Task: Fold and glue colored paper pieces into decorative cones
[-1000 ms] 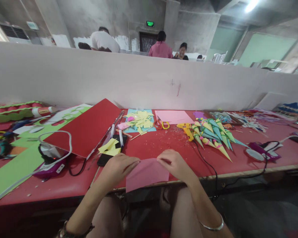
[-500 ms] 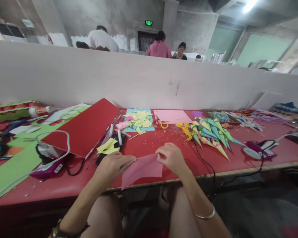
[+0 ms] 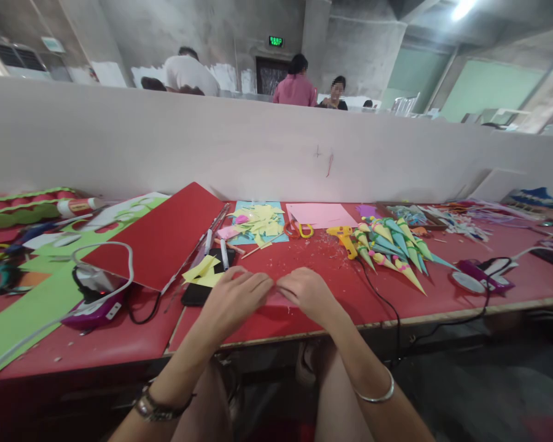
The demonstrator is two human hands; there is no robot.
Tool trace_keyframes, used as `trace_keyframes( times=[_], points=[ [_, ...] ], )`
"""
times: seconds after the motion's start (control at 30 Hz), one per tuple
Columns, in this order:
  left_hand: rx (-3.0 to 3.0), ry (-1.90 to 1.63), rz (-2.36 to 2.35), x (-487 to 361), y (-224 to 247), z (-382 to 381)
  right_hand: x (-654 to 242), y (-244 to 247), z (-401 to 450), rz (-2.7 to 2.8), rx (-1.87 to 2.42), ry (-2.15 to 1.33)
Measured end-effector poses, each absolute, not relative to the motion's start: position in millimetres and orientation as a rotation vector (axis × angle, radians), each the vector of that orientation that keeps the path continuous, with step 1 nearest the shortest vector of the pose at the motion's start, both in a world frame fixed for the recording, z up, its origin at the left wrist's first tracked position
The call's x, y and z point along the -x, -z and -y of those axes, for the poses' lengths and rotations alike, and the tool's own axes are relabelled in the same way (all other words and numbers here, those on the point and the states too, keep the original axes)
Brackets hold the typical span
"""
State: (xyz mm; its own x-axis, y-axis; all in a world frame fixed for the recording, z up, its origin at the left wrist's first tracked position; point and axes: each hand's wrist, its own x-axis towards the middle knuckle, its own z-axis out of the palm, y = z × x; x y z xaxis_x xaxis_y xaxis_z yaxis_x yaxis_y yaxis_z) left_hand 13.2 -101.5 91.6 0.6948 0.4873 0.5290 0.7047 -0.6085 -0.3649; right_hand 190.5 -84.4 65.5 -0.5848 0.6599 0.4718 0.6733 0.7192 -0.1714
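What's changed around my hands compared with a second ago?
Your left hand has moved right and your right hand slightly left, bringing them close together. The pink sheet no longer hangs spread between them; I can't tell whether they still hold it. The yellow glue gun and paper cones stayed put.

The left forearm (image 3: 184, 365) and right forearm (image 3: 362, 356) slant inward from the near left and near right. Backs up, the left hand (image 3: 240, 298) and right hand (image 3: 308, 293) come close together at the middle, fingers bent, fingertips almost meeting; the thumbs' grip is mostly hidden. Below, both legs (image 3: 343, 396) stand apart, knees toward the far side.
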Motion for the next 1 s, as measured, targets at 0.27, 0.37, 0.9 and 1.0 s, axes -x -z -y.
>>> trace_keyframes(
  times=[0.27,0.37,0.9,1.0],
  points=[
    [2.321,0.554,0.887,-8.7,-95.2,96.8,-204.2,-68.5,89.8,2.251,1.018,-0.332],
    [2.357,0.586,1.014,13.4,-95.0,88.8,-222.2,-68.1,89.0,2.149,1.037,-0.444],
    [2.709,1.292,2.081,-5.9,-71.3,78.3,-206.1,-35.5,68.4,1.644,1.291,-0.451],
    [2.659,1.266,2.073,-10.5,-76.7,77.1,-194.9,-44.5,78.6,1.580,1.218,-0.268]
  ],
)
